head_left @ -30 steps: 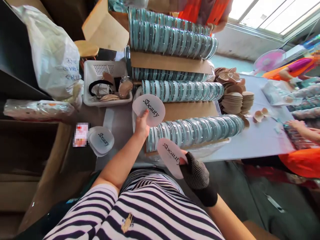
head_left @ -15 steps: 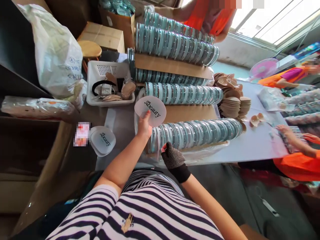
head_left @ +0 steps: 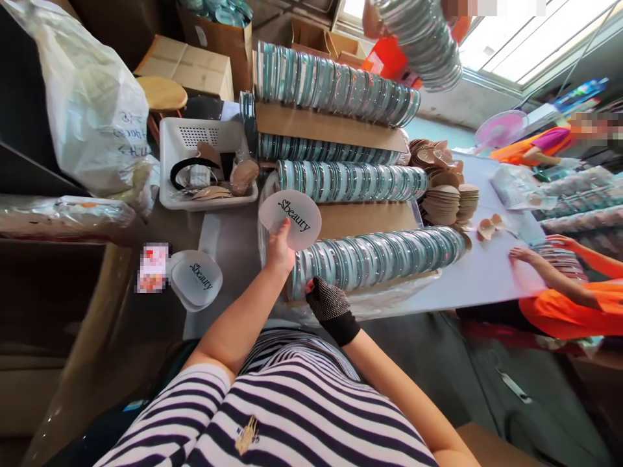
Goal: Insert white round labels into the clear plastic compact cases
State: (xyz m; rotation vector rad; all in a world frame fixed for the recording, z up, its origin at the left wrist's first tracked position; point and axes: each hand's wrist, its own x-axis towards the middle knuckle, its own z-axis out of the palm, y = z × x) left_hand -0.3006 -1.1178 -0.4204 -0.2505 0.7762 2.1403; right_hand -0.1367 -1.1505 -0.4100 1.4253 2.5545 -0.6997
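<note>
My bare left hand (head_left: 280, 250) grips a white, rounded card (head_left: 298, 211) printed with "beauty", its thumb on the printed face. The card is held up above the table, beside the left end of the nearest row of clear, glassy discs (head_left: 379, 256). At that row's left end is my right hand (head_left: 328, 301), in a dark dotted glove with bare fingertips. Its fingers are closed together, and whatever they may hold is hidden. Similar white cards (head_left: 197, 279) lie overlapped to the left.
More disc rows (head_left: 350, 181) stand behind, with cardboard strips (head_left: 335, 126) between. A white basket (head_left: 168, 188) holds loose items. Beige pieces (head_left: 440, 198) are stacked at the right. At the back, a person holds up a disc stack (head_left: 428, 45); another person's hands (head_left: 525, 256) work at the right.
The person at the back has lifted the rearmost disc row off the table. My right hand has shifted slightly left. My left hand still grips the card.
</note>
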